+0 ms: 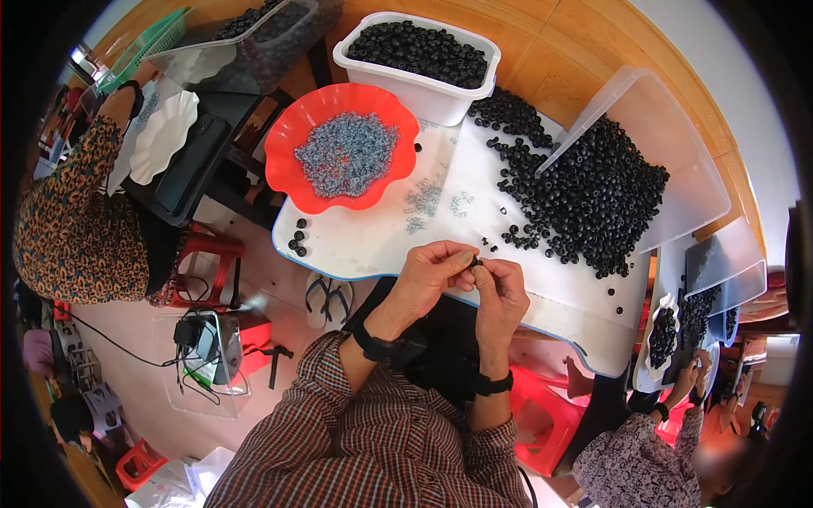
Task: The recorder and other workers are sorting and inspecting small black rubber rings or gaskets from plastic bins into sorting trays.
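Where the white table spreads under a right-hand heap of black beads, a red scalloped dish of grey-blue rings sits far left. At the near edge, left hand and right hand meet, fingertips pinched narrowly on one small black bead.

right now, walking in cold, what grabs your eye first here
The bright red wavy-edged dish full of tiny grey-blue rings sits at the left of the white table. To its right a big heap of black beads spills from a tipped clear bin, with a white tub of more behind. At the near edge, the left hand and right hand pinch one small black bead between them.
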### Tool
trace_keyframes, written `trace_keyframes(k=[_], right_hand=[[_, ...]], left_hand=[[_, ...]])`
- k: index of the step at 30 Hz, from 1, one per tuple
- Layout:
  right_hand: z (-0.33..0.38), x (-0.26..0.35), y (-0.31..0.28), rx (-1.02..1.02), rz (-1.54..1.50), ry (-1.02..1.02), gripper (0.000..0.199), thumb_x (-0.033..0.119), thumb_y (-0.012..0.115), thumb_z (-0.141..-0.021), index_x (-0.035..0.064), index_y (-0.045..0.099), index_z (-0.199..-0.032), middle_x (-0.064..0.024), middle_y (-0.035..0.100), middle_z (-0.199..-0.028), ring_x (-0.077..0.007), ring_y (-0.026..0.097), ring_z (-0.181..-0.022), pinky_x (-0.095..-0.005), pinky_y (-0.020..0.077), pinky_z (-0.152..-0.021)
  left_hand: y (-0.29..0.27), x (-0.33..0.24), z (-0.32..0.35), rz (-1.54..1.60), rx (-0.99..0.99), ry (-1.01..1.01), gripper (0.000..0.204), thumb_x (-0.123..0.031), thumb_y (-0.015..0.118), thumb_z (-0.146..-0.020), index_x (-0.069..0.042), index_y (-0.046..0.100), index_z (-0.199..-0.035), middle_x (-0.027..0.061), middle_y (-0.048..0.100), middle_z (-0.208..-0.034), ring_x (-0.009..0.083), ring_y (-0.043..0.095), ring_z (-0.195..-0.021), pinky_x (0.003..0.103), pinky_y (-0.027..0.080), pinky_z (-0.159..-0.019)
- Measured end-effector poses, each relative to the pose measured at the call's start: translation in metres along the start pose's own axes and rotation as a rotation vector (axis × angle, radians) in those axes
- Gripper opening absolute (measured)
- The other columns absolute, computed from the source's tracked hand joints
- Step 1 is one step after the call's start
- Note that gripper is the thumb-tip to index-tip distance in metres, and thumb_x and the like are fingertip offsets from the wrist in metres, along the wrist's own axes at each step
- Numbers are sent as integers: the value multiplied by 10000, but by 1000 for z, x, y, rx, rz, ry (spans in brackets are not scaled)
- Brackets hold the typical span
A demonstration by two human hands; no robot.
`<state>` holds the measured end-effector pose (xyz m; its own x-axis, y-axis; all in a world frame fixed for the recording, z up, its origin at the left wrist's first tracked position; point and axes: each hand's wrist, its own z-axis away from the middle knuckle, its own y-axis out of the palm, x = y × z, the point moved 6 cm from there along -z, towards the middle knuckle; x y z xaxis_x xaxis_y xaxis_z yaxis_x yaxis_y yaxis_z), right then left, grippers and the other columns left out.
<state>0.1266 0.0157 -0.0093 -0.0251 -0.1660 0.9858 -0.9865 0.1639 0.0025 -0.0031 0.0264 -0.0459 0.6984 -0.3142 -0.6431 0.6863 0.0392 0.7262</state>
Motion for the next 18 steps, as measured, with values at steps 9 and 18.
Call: trace_keyframes(k=[9, 18], right_hand=[[-4, 13, 0, 2, 144, -102, 98, -9, 711, -848, -7, 646, -921, -54, 588, -923, -112, 576, -786, -237, 476, -688], [-4, 22, -1, 15, 231, -120, 99, -24, 713, -831, -16, 646, -904, -69, 589, -901, -134, 579, -770, -245, 480, -682]], left_hand=[[1, -4, 1, -22, 4, 72, 217, -104, 588, -980, 32, 658, -1133, 72, 669, -846, 132, 647, -719, 277, 571, -692], [-1, -4, 0, -102, 49, 37, 184, -100, 589, -979, 10, 669, -1102, 48, 667, -848, 113, 638, -719, 262, 564, -690]])
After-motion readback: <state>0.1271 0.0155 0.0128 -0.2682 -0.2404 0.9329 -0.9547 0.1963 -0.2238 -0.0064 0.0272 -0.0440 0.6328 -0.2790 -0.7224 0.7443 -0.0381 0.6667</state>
